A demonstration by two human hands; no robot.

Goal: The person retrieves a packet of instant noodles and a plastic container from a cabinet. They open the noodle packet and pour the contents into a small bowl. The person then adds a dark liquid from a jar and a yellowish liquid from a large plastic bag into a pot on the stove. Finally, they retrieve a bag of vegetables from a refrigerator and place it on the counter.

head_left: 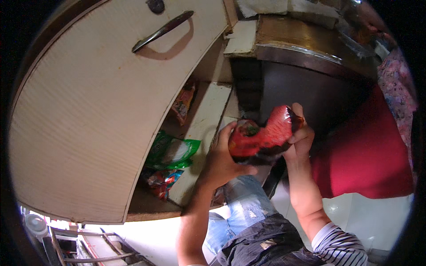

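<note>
Both my hands hold a glossy red plastic packet (265, 137) in front of the cabinet, above my lap. My left hand (220, 159) wraps round its left side, the thumb stretched beneath it. At its right end, my right hand (302, 135) grips the packet, with a fingertip sticking up behind. Dark contents show along the packet's lower edge, but their kind cannot be made out. Left of my left hand, inside the cabinet, lie a green and clear packet (175, 153), a red and blue packet (163, 181) and an orange packet (183, 104).
A pale cabinet door (102, 115) with a metal handle (163, 31) stands ajar at left. Dark furniture with a brown top (301, 37) is beyond my hands. Red cloth (364, 150) hangs at right. A metal rack (95, 246) stands at lower left.
</note>
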